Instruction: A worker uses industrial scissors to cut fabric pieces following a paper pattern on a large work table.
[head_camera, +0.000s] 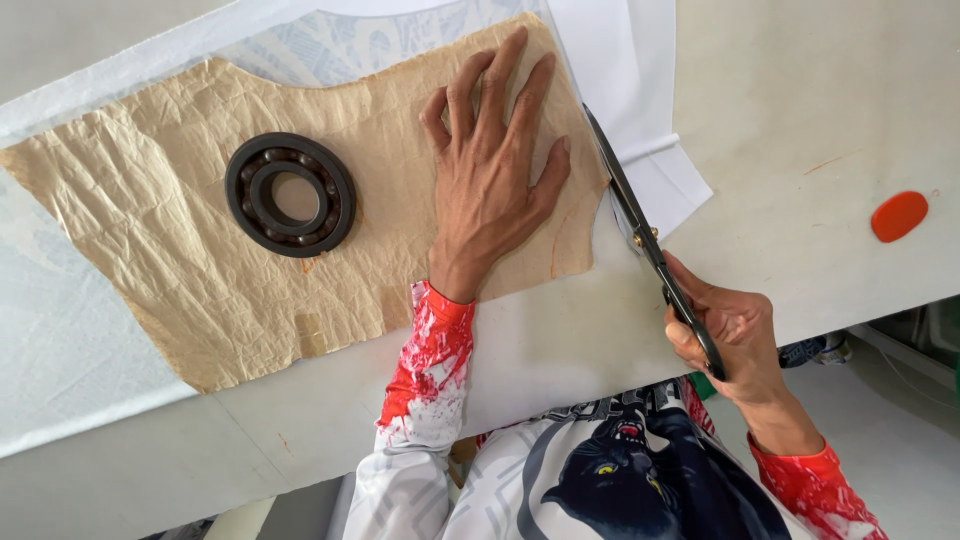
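A crumpled tan paper pattern (170, 220) lies flat over white fabric (60, 330) on the table. My left hand (495, 170) presses palm-down on the pattern's right part, fingers spread. My right hand (725, 335) grips the handles of black scissors (625, 200), whose blades run along the pattern's right edge through the white fabric. A dark metal ball bearing ring (291, 194) rests on the pattern to the left of my left hand.
An orange oval piece of chalk (898, 215) sits on the white table (780, 120) at the far right. The table's near edge runs diagonally below my arms, with floor beyond at the lower right.
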